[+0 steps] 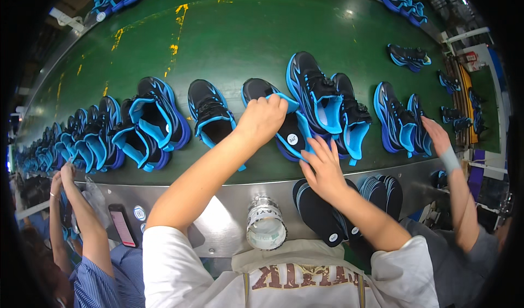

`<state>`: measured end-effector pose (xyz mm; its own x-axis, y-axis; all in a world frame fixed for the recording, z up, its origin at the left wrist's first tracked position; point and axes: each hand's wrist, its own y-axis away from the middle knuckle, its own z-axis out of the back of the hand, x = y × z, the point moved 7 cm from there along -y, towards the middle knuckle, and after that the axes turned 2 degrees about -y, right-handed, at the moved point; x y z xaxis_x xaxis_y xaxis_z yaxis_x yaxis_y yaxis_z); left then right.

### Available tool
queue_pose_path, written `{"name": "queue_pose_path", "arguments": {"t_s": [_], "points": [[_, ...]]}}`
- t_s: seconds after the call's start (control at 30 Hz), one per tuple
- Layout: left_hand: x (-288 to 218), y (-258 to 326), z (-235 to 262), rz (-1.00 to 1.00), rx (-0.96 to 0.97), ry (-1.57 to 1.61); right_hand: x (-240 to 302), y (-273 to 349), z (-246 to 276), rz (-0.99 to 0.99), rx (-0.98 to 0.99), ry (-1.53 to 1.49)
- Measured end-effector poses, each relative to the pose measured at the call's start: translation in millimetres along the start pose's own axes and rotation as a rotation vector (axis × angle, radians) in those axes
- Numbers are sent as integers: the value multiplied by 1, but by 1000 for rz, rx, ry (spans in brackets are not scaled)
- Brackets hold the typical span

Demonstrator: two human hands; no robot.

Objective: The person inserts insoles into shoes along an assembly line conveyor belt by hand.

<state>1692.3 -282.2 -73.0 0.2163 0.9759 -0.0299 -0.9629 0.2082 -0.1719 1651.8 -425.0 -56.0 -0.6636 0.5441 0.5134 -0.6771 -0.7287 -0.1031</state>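
A black and blue sneaker (257, 88) lies in front of me, its opening toward me. My left hand (266, 117) is closed on the blue-edged tongue at its upper part, hiding much of the shoe. A black insole (292, 127) with a round white sticker shows in the shoe's opening. At the heel end, my right hand (326, 169) has its fingers spread by the blue collar; fingertip contact is hard to make out. To the left sits another sneaker (208, 103), partly behind my left forearm. Two more sneakers, one with a pale insole (326, 114), stand close on the right.
Sneakers line the green belt (229, 40) on both sides. Stacked black insoles (316, 212) and a clear jar (266, 226) rest on the metal ledge, with a phone (122, 224) further left. A co-worker's hand (436, 136) touches shoes at right; another person's hands (63, 177) are at left.
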Motion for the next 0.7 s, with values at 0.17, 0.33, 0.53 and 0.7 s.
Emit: {"name": "queue_pose_path", "arguments": {"t_s": [0.17, 0.33, 0.53, 0.7], "points": [[-39, 20, 27, -113, -43, -161, -11, 58, -15, -235, -26, -324], [-33, 22, 15, -158, -35, -405, -3, 43, -11, -149, -101, -314], [-18, -8, 12, -304, 208, -35, -3, 41, 0, -156, -52, -308], [-1, -14, 46, 137, 206, 645, 4, 40, 16, -4, -156, -88]]}}
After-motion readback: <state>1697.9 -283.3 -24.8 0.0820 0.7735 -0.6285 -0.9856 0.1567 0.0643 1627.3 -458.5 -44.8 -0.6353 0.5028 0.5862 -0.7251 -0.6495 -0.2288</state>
